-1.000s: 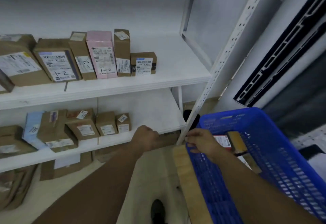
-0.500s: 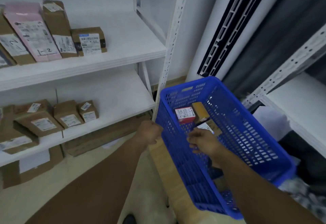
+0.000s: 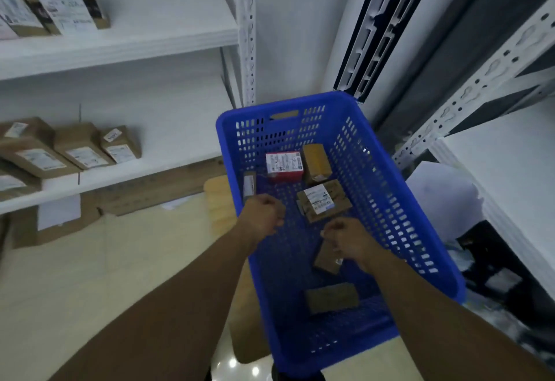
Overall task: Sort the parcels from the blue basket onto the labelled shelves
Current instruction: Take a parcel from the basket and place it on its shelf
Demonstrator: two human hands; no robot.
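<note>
The blue basket (image 3: 399, 200) stands in front of me on a wooden stool. It holds several parcels: a red box (image 3: 283, 166) with a white label, a yellow-brown box (image 3: 315, 163), a labelled brown parcel (image 3: 322, 200), a slim parcel (image 3: 249, 185) against the left wall and a brown parcel (image 3: 332, 296) near me. My right hand (image 3: 350, 241) reaches into the basket, its fingers curled round the top of a small tilted brown parcel (image 3: 326, 259). My left hand (image 3: 262, 218) is a fist just inside the left rim, with nothing visible in it.
White shelves on the left carry brown parcels on an upper board (image 3: 135, 44) and a lower board (image 3: 135, 170). A perforated upright (image 3: 247, 35) stands behind the basket. Another white shelf (image 3: 510, 164) lies to the right. Flat cardboard boxes (image 3: 150, 191) sit on the floor.
My view has swung right and down onto the basket. My left hand moved from the rim's corner to inside the basket. My right hand dropped lower onto the small brown parcel.
</note>
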